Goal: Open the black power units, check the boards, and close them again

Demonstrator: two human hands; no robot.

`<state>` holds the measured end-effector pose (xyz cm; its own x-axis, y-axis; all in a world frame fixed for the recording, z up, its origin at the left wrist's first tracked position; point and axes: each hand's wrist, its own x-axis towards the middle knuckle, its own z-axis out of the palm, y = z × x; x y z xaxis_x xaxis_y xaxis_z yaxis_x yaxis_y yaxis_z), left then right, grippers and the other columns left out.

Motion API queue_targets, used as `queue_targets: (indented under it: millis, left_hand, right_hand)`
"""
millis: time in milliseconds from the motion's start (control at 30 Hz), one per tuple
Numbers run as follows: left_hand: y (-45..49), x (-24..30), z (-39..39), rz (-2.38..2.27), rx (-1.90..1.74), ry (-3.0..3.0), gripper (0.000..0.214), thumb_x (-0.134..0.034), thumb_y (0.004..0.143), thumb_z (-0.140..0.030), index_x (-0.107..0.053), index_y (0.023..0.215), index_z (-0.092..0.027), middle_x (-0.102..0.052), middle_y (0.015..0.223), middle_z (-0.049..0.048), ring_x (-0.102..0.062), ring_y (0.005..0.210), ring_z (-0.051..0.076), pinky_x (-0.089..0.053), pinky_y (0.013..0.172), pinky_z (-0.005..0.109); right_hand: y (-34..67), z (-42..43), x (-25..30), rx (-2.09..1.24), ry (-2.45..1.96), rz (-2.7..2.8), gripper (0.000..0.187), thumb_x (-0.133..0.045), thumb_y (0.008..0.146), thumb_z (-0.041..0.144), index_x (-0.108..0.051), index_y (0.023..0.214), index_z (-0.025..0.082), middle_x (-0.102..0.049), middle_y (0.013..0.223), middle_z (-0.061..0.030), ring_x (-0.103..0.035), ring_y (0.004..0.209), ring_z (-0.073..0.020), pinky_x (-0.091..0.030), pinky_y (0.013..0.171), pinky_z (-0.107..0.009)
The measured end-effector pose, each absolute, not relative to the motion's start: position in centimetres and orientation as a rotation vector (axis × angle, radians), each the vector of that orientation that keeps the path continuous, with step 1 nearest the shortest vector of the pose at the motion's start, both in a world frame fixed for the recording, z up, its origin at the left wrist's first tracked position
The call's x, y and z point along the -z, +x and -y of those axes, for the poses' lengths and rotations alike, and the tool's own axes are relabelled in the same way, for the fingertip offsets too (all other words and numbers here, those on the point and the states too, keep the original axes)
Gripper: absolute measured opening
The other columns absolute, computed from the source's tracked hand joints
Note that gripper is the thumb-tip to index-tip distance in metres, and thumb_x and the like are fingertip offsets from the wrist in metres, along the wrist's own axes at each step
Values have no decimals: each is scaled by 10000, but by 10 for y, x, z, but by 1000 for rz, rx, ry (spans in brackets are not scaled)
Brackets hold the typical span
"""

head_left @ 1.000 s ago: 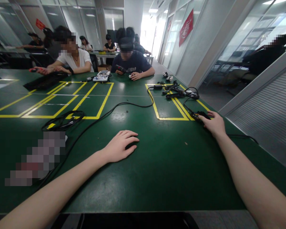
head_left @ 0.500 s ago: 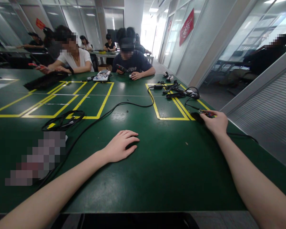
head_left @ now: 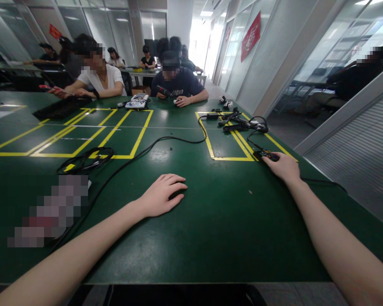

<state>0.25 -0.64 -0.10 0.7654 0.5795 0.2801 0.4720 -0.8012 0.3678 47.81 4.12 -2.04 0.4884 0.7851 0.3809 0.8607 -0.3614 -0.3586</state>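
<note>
My left hand (head_left: 162, 195) lies flat on the green table (head_left: 210, 238), palm down, fingers a little apart, holding nothing. Off to the right, my right hand (head_left: 285, 165) has its thumb and fingers around a small dark object with coloured bits (head_left: 270, 155), too small to name. That object is at the tabletop, beside a strip of yellow tape (head_left: 253, 149). My fingers partly cover it. Just beyond it lies a tangle of black cables (head_left: 236, 123).
A black cable (head_left: 159, 140) crosses the table. At left lie a coiled cable (head_left: 86, 159) and a blurred-out item (head_left: 57, 208). Across the table sit two people, near a white device (head_left: 137, 101) and a black tray (head_left: 59, 108). A glass partition (head_left: 347, 140) stands at right.
My right hand has moved slightly left and down with the small dark object, which now sits lower, at the tabletop. My left hand has stayed in place.
</note>
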Motion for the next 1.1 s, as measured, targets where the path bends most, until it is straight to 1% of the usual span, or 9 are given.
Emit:
queue_targets:
  millis: [100,267,433,567,633,700,800,933,1100]
  left_hand:
    - [3,1,6,-820,-547,2690,253,-556,1012,-259,-691,1222,-220,-672,1359,108,-593,1296,272,-453,1124,491]
    - [3,1,6,-818,-559,2681,253,-560,1003,-260,-699,1214,-237,-676,1351,102,-599,1289,273,-454,1125,493]
    - [4,2,7,-836,-585,2669,319,-569,1003,-283,-649,1309,-241,-635,1419,118,-577,1324,285,-459,1129,504]
    - [5,-1,8,-838,-754,2662,458,-624,974,-354,-575,1413,-237,-579,1486,141,-548,1357,311,-448,1144,513]
    - [6,-3,9,-765,-800,2659,450,-654,947,-398,-611,1359,-223,-653,1369,139,-603,1267,304,-481,1101,491]
    - [6,-4,10,-670,-762,2652,377,-678,923,-426,-672,1233,-211,-725,1168,116,-662,1103,273,-539,998,437]
    - [7,-5,10,-649,-718,2642,301,-687,913,-408,-697,1134,-204,-737,1026,92,-673,984,244,-574,885,386]
    - [7,-3,10,-760,-715,2635,357,-699,902,-350,-672,1221,-192,-730,1125,108,-668,1095,262,-586,941,404]
    - [7,2,8,-817,-695,2632,391,-662,934,-329,-640,1304,-202,-716,1293,111,-583,1315,282,-560,1069,444]
  right_hand:
    - [462,-40,12,122,-2332,1375,432,-716,834,440,-777,1133,134,-781,1049,-185,-718,968,-378,-547,724,-414]
    - [412,-38,7,13,-2163,1586,392,-715,836,448,-783,1092,159,-793,1026,-142,-732,958,-339,-560,740,-382]
    - [344,-22,12,-140,-1740,1941,340,-733,843,416,-762,1103,200,-777,1098,-109,-728,997,-306,-579,853,-413]
    - [289,7,9,-350,-1260,2260,300,-734,870,360,-728,1123,198,-746,1029,-75,-723,914,-244,-575,816,-365]
    - [268,21,6,-467,-1073,2363,315,-750,866,331,-712,1151,204,-733,1048,-70,-716,924,-230,-569,810,-344]
    - [256,31,3,-536,-976,2414,290,-741,878,320,-707,1142,207,-720,1045,-67,-708,911,-222,-564,783,-331]
    - [251,37,3,-571,-946,2386,275,-725,892,310,-695,1150,219,-709,1034,-60,-701,898,-212,-561,769,-323]
    - [254,34,5,-554,-926,2277,267,-724,892,293,-686,1146,220,-702,1065,-70,-701,944,-216,-572,812,-325]
    - [254,32,8,-520,-929,2223,259,-731,880,277,-680,1130,228,-683,1124,-77,-705,964,-217,-583,836,-333]
